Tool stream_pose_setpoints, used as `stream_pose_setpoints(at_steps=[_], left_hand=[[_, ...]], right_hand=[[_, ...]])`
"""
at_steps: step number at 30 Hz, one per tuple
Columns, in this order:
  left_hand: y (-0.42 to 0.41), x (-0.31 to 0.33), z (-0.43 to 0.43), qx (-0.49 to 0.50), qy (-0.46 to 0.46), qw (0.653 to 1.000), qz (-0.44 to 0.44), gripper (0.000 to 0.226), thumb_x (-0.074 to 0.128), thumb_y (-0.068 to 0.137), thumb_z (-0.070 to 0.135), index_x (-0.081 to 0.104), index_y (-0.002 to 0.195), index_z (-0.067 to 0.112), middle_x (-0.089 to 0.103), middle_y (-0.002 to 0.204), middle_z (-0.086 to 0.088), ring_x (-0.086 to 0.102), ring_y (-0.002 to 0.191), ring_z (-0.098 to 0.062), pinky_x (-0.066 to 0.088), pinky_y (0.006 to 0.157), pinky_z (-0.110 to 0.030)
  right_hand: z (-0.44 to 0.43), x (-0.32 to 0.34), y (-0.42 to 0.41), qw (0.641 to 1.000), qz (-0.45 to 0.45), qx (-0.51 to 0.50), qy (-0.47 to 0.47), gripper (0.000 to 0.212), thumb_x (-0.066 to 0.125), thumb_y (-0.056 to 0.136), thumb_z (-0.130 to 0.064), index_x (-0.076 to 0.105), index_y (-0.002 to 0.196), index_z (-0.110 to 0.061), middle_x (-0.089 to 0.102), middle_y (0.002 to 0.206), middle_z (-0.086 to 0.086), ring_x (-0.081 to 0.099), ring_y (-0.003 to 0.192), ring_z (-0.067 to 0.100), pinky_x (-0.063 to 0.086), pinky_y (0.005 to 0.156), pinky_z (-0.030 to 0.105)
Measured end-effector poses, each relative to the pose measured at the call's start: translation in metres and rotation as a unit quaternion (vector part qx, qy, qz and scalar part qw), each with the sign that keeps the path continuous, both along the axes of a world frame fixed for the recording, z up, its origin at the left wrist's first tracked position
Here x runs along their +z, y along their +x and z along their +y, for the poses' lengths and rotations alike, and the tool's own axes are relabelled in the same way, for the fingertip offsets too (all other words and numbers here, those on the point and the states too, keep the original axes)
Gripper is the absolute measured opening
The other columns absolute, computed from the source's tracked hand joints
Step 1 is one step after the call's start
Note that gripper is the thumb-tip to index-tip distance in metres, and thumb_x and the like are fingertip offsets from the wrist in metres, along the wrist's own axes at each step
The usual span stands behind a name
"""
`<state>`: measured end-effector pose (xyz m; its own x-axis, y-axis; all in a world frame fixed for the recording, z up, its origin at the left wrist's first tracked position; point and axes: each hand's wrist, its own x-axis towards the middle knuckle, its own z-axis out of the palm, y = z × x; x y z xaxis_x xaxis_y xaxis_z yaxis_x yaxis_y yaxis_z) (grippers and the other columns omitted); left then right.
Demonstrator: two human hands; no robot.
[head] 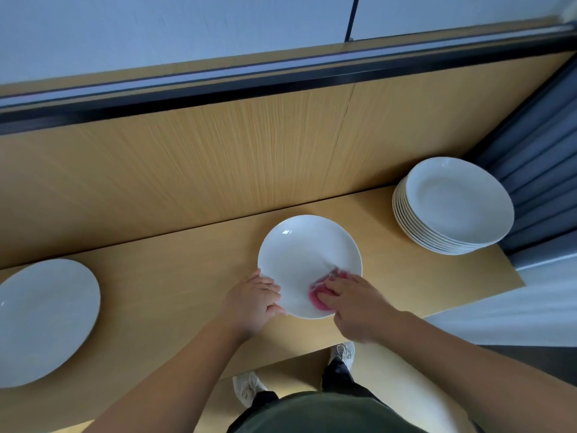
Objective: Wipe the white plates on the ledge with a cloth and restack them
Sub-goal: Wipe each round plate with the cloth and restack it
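Centrally, one white plate (309,257) lies on the wooden ledge (187,276) with a pink cloth (315,296) in it at its 5 o'clock, pressed down under the flattish fingers of the right hand (352,307). The left hand (254,303) clasps the plate's rim at 8 o'clock. A plate stack (452,204) stands at 2 o'clock beside a grey curtain (537,151). A single plate (43,320) lies at 8 o'clock.
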<state>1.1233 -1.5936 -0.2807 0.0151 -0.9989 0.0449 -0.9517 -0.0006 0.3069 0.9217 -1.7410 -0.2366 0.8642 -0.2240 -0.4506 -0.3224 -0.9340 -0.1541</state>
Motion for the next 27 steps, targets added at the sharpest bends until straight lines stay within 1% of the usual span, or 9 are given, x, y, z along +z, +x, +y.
stream_pose_setpoints(at_steps=[4,6,8,10,13,15,18,21,27], left_hand=[[0.000,-0.003,0.001,0.011,-0.020,1.000,-0.009,0.035,0.059,0.070,0.054,0.078,0.075,0.025,0.074,0.087,0.013,0.069,0.090,-0.007,0.044,0.096,-0.037],[0.001,-0.004,0.002,0.015,-0.029,0.999,-0.001,0.038,0.057,0.071,0.056,0.077,0.074,0.023,0.074,0.087,0.010,0.069,0.090,-0.009,0.042,0.101,-0.027],[0.002,-0.004,0.003,0.020,-0.044,0.999,0.006,0.045,0.050,0.075,0.058,0.076,0.074,0.021,0.074,0.089,0.008,0.068,0.093,-0.011,0.039,0.101,-0.026],[0.001,0.001,0.005,0.020,-0.058,0.998,-0.010,0.040,0.065,0.072,0.057,0.076,0.077,0.018,0.073,0.090,0.007,0.069,0.094,-0.014,0.046,0.095,-0.026],[-0.002,0.010,0.007,0.031,-0.065,0.997,-0.023,0.043,0.090,0.051,0.047,0.076,0.076,0.015,0.073,0.088,0.005,0.070,0.094,-0.017,0.055,0.080,-0.026],[-0.003,0.009,0.009,0.036,-0.070,0.997,-0.016,0.038,0.088,0.055,0.046,0.076,0.074,0.015,0.073,0.088,0.005,0.070,0.093,-0.018,0.056,0.077,-0.027],[-0.002,0.008,0.010,0.045,-0.055,0.997,-0.001,0.042,0.055,0.076,0.053,0.076,0.074,0.017,0.073,0.087,0.008,0.070,0.095,-0.015,0.055,0.073,-0.022],[-0.002,0.005,0.010,0.039,-0.032,0.998,0.021,0.049,0.046,0.076,0.055,0.077,0.074,0.017,0.073,0.086,0.006,0.070,0.096,-0.016,0.055,0.074,-0.023],[0.002,0.004,0.008,0.030,0.012,0.998,0.050,0.040,0.062,0.074,0.052,0.077,0.073,0.015,0.073,0.086,0.003,0.070,0.095,-0.019,0.057,0.073,-0.028]], right_hand=[[0.000,-0.003,0.001,0.996,-0.048,0.029,0.074,0.046,0.049,0.093,-0.018,0.053,0.136,-0.033,0.057,0.135,-0.010,0.049,0.127,0.018,0.031,0.106,0.029],[-0.010,0.003,0.005,0.990,-0.049,0.000,0.132,0.037,0.044,0.098,-0.027,0.057,0.130,-0.042,0.064,0.124,-0.013,0.055,0.117,0.016,0.043,0.098,0.030],[-0.025,0.012,0.013,0.983,-0.048,-0.048,0.173,0.032,0.038,0.102,-0.043,0.054,0.129,-0.050,0.065,0.118,-0.014,0.057,0.109,0.013,0.045,0.094,0.031],[-0.038,0.017,0.027,0.978,-0.105,-0.080,0.164,0.033,0.038,0.102,-0.044,0.056,0.130,-0.047,0.065,0.118,-0.015,0.059,0.107,0.011,0.046,0.092,0.029],[-0.053,0.006,0.050,0.976,-0.205,-0.038,0.066,0.037,0.043,0.100,-0.024,0.058,0.132,-0.032,0.069,0.112,-0.009,0.064,0.094,0.024,0.049,0.086,0.034],[-0.052,-0.008,0.062,0.984,-0.180,-0.015,-0.004,0.043,0.048,0.097,-0.013,0.050,0.139,-0.025,0.062,0.129,-0.004,0.057,0.111,0.031,0.041,0.099,0.042],[-0.036,-0.029,0.069,0.996,-0.078,-0.019,-0.030,0.055,0.042,0.101,-0.019,0.023,0.153,-0.018,0.023,0.159,0.009,0.014,0.147,0.034,0.011,0.117,0.049],[-0.027,-0.037,0.071,0.998,-0.043,-0.036,-0.032,0.064,0.038,0.100,-0.017,0.006,0.156,-0.019,-0.002,0.163,0.011,-0.006,0.149,0.036,-0.001,0.121,0.047],[-0.016,-0.035,0.073,0.999,0.001,-0.032,-0.035,0.067,0.034,0.100,-0.018,-0.003,0.156,-0.021,-0.013,0.162,0.008,-0.015,0.148,0.036,-0.009,0.118,0.046]])
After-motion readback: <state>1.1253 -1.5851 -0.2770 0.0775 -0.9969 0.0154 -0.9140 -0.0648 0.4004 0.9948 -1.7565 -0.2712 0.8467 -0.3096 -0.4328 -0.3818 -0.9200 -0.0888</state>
